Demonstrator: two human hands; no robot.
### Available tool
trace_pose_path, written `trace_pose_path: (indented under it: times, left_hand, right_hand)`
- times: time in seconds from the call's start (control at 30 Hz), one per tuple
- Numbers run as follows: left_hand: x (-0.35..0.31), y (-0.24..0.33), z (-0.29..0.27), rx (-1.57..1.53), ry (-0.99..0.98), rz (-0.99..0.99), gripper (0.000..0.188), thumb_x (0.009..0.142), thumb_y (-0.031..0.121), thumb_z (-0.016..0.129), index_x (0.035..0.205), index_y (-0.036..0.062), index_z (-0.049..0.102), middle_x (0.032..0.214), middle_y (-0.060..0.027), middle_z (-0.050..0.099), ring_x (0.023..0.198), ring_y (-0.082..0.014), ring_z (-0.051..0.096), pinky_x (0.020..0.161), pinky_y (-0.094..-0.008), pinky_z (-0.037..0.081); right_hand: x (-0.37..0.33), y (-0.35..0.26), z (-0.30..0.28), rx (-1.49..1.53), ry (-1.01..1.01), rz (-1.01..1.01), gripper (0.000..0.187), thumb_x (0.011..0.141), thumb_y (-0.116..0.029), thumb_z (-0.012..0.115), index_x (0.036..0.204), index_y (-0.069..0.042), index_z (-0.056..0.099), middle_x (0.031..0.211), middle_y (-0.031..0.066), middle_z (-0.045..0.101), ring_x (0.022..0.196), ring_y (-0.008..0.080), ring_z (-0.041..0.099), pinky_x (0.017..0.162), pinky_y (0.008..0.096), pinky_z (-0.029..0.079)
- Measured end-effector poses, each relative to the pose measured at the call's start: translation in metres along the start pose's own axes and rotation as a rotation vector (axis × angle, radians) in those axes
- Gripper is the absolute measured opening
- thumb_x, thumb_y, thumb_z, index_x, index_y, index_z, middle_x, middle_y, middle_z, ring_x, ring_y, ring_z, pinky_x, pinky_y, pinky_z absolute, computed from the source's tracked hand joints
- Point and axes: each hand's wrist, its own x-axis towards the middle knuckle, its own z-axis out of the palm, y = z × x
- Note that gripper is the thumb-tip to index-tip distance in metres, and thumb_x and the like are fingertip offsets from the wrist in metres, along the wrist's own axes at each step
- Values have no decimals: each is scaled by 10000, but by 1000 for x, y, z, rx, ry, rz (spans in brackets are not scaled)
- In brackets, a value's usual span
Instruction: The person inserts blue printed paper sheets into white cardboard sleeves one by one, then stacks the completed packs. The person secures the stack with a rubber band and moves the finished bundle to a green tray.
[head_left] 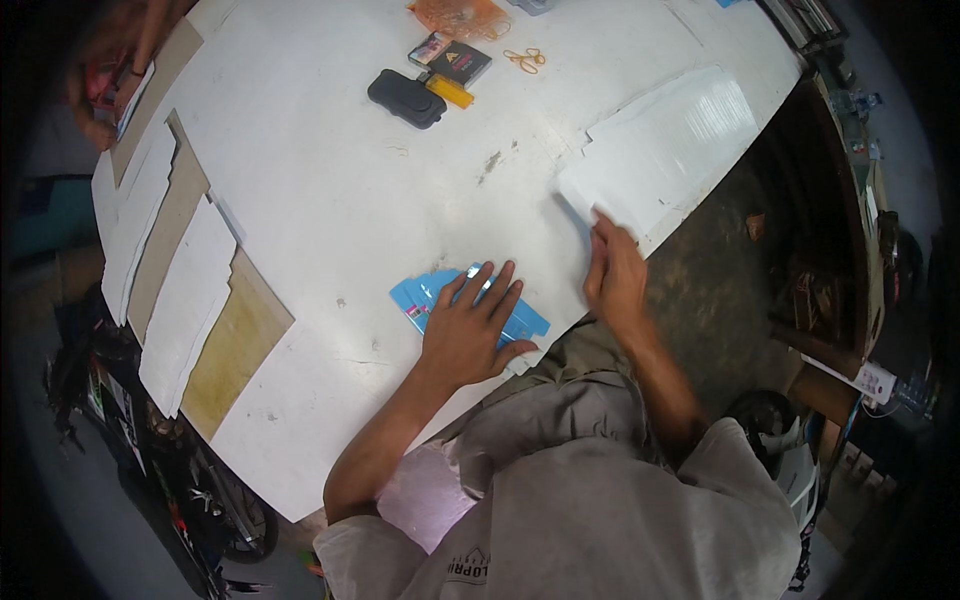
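Several thin blue pieces [524, 321] are lying in a fan on the white table [330, 210], close to the edge where the person is sitting. The left grip [463, 335] is resting flat on top of them. Its fingers are spreading out, and it is not clenching anything. The right grip [616, 275] is pointing a finger at the near end of a big white pile [680, 145]. It is looking blurry there, so I cannot tell if it is holding a sheet or only touching one.

The blue pieces are sitting over each other in steps, not in one neat stack, so this work is looking unfinished to me. The white pile is lying flat on the right side. I cannot tell how many pieces are done or how many are left.

On the left side, more white sheets [187, 310] are lying over brown boards [245, 345], with their edges making steps. Another person's hands [100, 133] are resting near the far left edge. Farther up, a black case [405, 97], a small yellow thing [450, 91], a dark box [462, 62] and some yellow loops [525, 60] are lying near each other.
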Motion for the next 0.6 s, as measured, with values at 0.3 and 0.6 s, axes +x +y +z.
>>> trace_pose_path:
  times: [0.3, 0.6]
  left_hand:
    - [-7, 5, 11, 227, -7, -13, 583, 993, 289, 597, 1513, 38, 521, 1648, -170, 404, 1508, -363, 394, 1227, -607, 265]
    - [0, 0, 8, -1, 43, 28, 597, 993, 315, 612, 1520, 51, 519, 1627, -153, 447, 1506, -363, 402, 1229, -543, 284]
  right_hand:
    - [-26, -65, 4, 410, -337, 219, 319, 946, -56, 670, 1249, 37, 638, 886, 245, 636, 864, 446, 609, 770, 488, 515]
    - [20, 19, -5, -200, 87, -106, 485, 898, 27, 644, 1378, -32, 618, 1137, 227, 655, 1019, 409, 610, 889, 502, 471]
